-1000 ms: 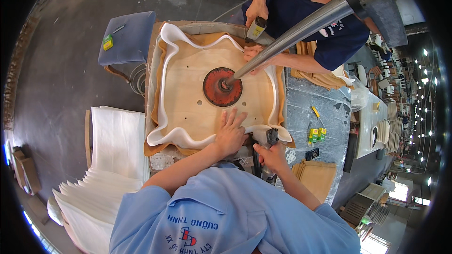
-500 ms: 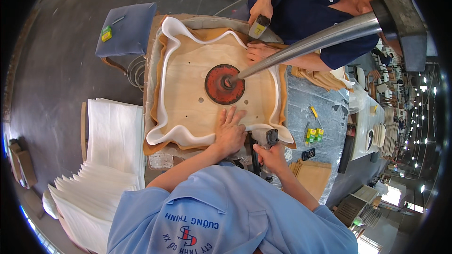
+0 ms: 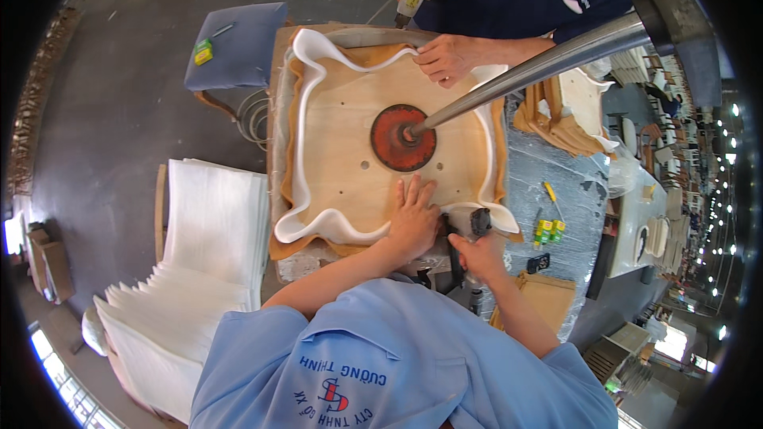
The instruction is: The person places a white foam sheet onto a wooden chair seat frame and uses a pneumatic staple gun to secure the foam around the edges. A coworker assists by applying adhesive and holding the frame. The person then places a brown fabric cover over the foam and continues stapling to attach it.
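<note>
A pale plywood panel (image 3: 342, 135) lies under a red round press disc (image 3: 389, 139) on a slanted metal rod. White padding (image 3: 296, 167) and tan covering material (image 3: 274, 248) curl up around the panel's edges. My left hand (image 3: 413, 218) lies over the near edge, fingers stretched onto the wood. Beside it, at the near right edge, my right hand (image 3: 481, 257) is wrapped around a staple gun (image 3: 469, 224). The gun's nose is hidden. Across from me, a co-worker's hand holds another staple gun (image 3: 412, 0), while their other hand (image 3: 447, 59) is at the far edge.
White padding sheets (image 3: 211, 214) are piled on the left, behind them a blue padded seat (image 3: 238, 44) with a small green-yellow box. On the plastic-covered table (image 3: 524, 191) at right lie a yellow-handled tool (image 3: 554, 199), small boxes (image 3: 548, 230) and covered panels (image 3: 560, 115).
The whole view has shifted, moving the scene rightward. The co-worker's staple gun has moved left along the far edge, and their other hand now bunches its fingers there. My hands keep their places.
</note>
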